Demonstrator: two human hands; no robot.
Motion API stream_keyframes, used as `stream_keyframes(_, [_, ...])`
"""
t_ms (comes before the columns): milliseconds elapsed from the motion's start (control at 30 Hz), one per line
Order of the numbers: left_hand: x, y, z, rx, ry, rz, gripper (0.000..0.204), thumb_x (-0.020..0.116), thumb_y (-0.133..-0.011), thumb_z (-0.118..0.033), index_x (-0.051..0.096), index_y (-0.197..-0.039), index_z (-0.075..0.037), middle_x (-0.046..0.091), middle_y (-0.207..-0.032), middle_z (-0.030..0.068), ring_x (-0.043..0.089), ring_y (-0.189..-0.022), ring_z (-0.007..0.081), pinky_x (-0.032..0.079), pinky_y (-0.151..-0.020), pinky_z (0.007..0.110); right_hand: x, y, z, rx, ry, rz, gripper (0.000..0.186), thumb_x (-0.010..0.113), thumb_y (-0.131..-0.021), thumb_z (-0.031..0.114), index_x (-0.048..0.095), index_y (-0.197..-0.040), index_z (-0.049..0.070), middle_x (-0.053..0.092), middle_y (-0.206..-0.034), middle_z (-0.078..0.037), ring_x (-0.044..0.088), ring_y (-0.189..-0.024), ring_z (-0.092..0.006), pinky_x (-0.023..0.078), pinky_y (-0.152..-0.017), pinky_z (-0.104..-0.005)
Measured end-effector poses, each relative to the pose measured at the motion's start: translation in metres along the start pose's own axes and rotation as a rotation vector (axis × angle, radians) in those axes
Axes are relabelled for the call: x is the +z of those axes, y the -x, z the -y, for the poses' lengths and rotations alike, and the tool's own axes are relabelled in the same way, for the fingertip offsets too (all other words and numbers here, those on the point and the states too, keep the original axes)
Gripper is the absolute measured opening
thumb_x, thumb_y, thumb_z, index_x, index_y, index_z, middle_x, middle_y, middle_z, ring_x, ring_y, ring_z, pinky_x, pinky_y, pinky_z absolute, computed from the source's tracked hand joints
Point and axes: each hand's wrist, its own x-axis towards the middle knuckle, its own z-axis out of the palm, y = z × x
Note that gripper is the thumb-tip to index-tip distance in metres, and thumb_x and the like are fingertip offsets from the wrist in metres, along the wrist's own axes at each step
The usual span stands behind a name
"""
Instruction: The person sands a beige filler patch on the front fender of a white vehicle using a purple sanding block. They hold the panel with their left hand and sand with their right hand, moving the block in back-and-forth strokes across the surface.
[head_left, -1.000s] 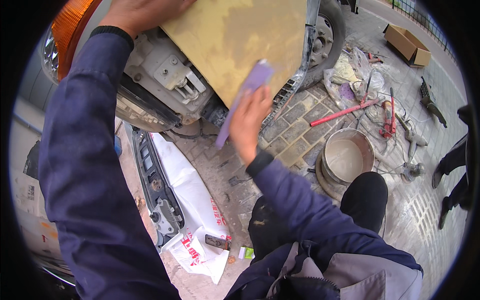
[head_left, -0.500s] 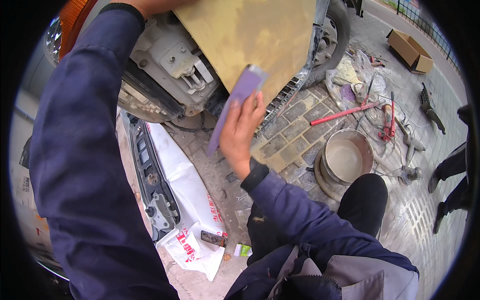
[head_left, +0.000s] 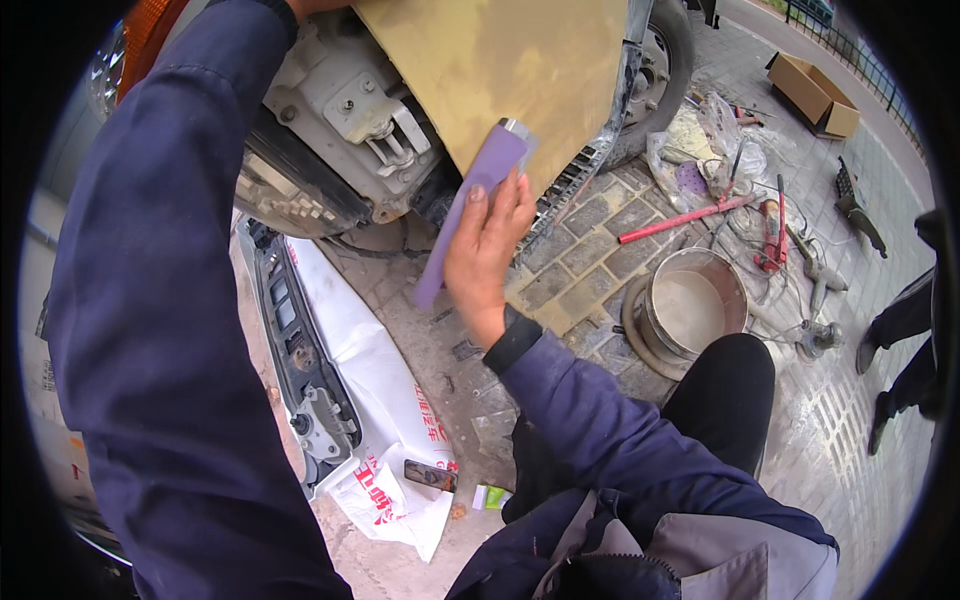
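Outdoors, dusty brick paving (head_left: 600,260) under everything. Nearest to my view: the wearer's dark-trousered knee (head_left: 730,390). Left of it, a small green-and-white packet (head_left: 490,497); beyond, a phone (head_left: 430,476) on a white sack (head_left: 385,400). Large red characters run along the sack, some turned on their side. A black trim piece (head_left: 290,330) lies along its left edge.

Right hand (head_left: 487,255): closed round a purple sanding block (head_left: 490,163), thumb flat on its face. The block slants, its top end above the fingers over the lower part of a filler-coated panel (head_left: 500,60), its lower end out past the palm on the left; I cannot tell whether it touches the panel. Left hand (head_left: 325,4): cut off by the top edge, grip unreadable to me.

Right of the wearer, a bucket (head_left: 697,305) of cloudy liquid; farther, an open cardboard box (head_left: 815,93).
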Motion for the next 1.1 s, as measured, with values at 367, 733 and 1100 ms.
stream_keyframes(367, [-0.002,0.0,0.0,0.002,-0.022,0.026,0.019,0.076,-0.1,-0.026,0.088,-0.108,-0.014,0.074,-0.141,0.0058,0.058,-0.143,0.026,0.04,-0.128,0.047,0.0,-0.034,-0.029,0.216,-0.002,0.137,0.042,0.049,-0.118,0.024,0.054,-0.144,-0.008,0.052,-0.142,-0.038,0.049,-0.131,-0.0537,0.036,-0.115,-0.0583])
stream_keyframes(733, [0.0,0.002,0.001,0.025,0.014,0.002,0.018,0.076,-0.101,-0.026,0.088,-0.107,-0.013,0.074,-0.139,0.0067,0.058,-0.143,0.0263,0.039,-0.128,0.047,0.005,-0.096,-0.067,0.407,-0.3,-0.104,0.033,0.048,-0.113,0.016,0.064,-0.109,-0.012,0.071,-0.093,-0.03,0.066,-0.085,-0.0479,0.052,-0.083,-0.054])
stream_keyframes(1100, [0.0,-0.001,-0.005,-0.018,-0.111,0.092,0.021,0.077,-0.101,-0.028,0.088,-0.11,-0.013,0.074,-0.142,0.0072,0.057,-0.144,0.0278,0.038,-0.13,0.048,-0.01,-0.077,-0.066,0.428,-0.147,0.146,0.037,0.047,-0.118,0.024,0.057,-0.124,-0.011,0.059,-0.133,-0.035,0.057,-0.123,-0.0449,0.042,-0.106,-0.0556])
